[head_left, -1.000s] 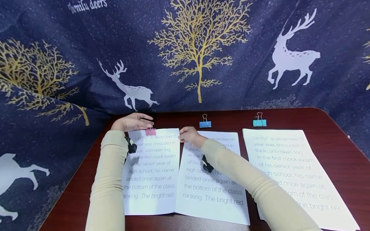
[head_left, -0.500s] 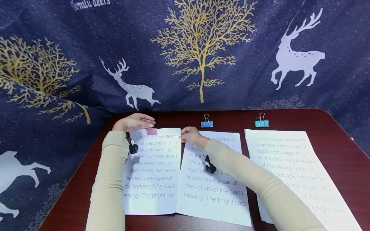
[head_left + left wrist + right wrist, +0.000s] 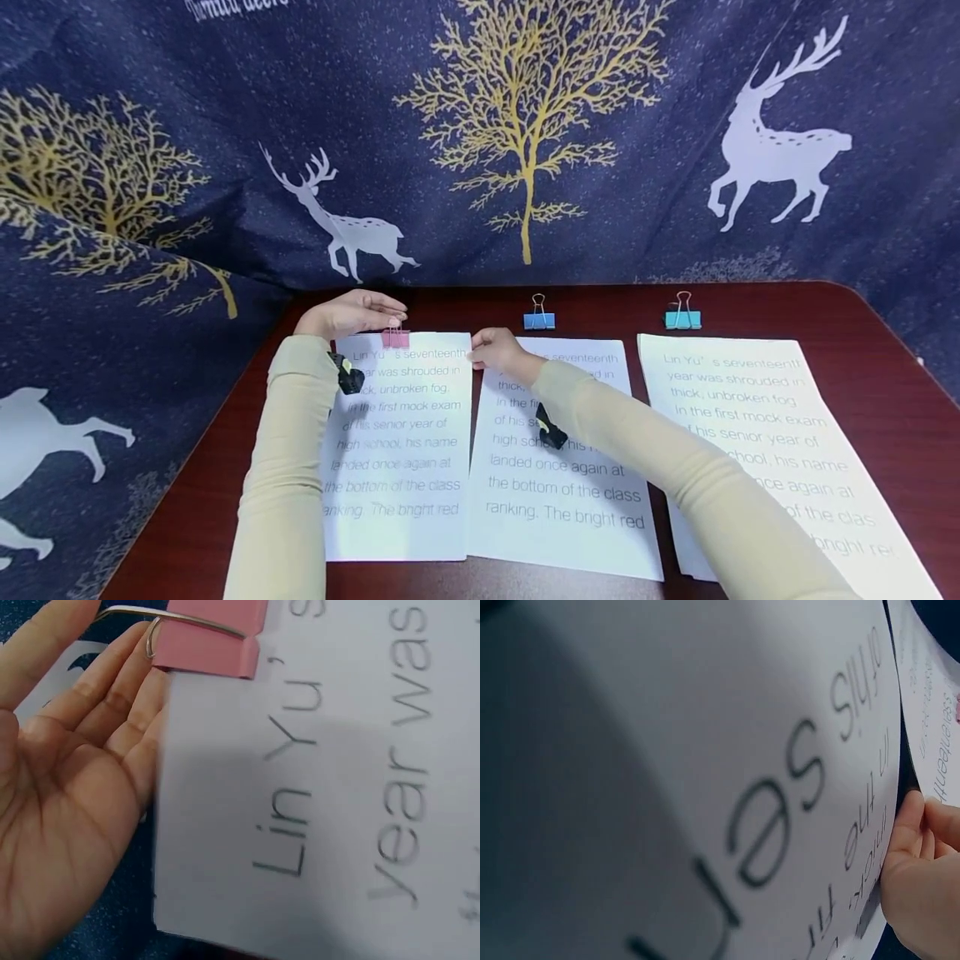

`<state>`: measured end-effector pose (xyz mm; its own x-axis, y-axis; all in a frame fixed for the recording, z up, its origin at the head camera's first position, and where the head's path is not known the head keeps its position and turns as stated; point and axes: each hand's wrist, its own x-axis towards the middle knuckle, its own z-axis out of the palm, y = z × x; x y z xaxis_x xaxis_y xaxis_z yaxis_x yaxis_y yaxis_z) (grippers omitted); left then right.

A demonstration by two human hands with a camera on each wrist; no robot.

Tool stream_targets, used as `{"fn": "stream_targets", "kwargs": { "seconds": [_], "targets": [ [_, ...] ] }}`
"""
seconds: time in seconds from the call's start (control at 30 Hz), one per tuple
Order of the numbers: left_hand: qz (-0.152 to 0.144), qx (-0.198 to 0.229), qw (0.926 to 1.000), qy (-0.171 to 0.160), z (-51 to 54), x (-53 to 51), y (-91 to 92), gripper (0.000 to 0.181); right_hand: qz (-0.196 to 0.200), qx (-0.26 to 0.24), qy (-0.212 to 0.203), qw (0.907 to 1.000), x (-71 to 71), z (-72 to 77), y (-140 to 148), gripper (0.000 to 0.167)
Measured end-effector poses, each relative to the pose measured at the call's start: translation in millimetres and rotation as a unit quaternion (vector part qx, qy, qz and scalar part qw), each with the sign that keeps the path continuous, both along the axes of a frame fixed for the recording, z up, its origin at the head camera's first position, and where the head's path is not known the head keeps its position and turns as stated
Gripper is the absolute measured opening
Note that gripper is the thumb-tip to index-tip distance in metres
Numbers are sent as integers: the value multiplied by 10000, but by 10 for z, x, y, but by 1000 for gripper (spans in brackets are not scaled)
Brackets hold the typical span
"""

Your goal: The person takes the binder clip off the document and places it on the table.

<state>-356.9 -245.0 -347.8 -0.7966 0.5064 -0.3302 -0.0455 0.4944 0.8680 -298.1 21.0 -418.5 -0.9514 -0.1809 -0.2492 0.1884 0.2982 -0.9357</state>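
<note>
A pink binder clip (image 3: 396, 338) straddles the top edge of the left stack of printed paper (image 3: 397, 450). My left hand (image 3: 352, 313) pinches the clip's wire handles, the thumb on the near one and the fingers behind. In the left wrist view, the pink clip (image 3: 214, 637) overlaps the paper (image 3: 225, 825) beside the open palm (image 3: 67, 787). My right hand (image 3: 501, 350) pinches the top right corner of that same stack; in the right wrist view, thumb and fingers of the hand (image 3: 922, 870) meet at the paper's edge. The right forearm crosses above the middle stack (image 3: 555, 492).
A blue binder clip (image 3: 539, 321) stands behind the middle stack. Behind the right stack (image 3: 750, 408) is a teal binder clip (image 3: 682, 319). Dark red table (image 3: 465, 304) lies beneath; a blue patterned cloth (image 3: 450, 208) hangs along its far edge.
The head view has shifted slightly. Both hands keep their hold on the clip and the paper corner. The left stack's lower edge has slid a little to the right.
</note>
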Motion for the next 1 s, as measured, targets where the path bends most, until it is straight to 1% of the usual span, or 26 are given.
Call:
{"fn": "stream_targets", "kwargs": {
  "seconds": [0.13,0.23,0.33,0.43,0.5,0.63,0.7,0.77,0.93,1.0],
  "targets": [
    [76,-88,9998,140,-4,-3,20,48,45,47,28,10000,-7,-5,-3,9],
    [161,-218,9994,227,-17,-4,28,49,84,94,34,9999,-10,-1,-12,9],
    [257,-315,9987,317,-6,-2,38,51,77,134,-3,9999,-10,13,-14,10],
    [360,-305,9980,416,44,1,44,50,75,161,9,9998,-9,37,-12,10],
    [416,-205,9979,463,92,-3,46,49,91,168,30,9998,-10,55,-12,11],
    [431,-34,9976,539,180,-31,62,49,112,244,30,9996,-19,81,-4,13],
    [410,31,9977,531,192,-51,76,50,96,274,33,9996,-27,76,2,13],
    [390,-28,9978,541,170,-65,88,51,84,275,47,9996,-22,66,3,12],
    [367,-191,9982,436,51,-74,124,52,97,177,6,9998,27,54,6,13],
    [371,-187,9984,382,17,-81,148,53,104,165,-18,9998,43,57,16,13]
  ]
}}
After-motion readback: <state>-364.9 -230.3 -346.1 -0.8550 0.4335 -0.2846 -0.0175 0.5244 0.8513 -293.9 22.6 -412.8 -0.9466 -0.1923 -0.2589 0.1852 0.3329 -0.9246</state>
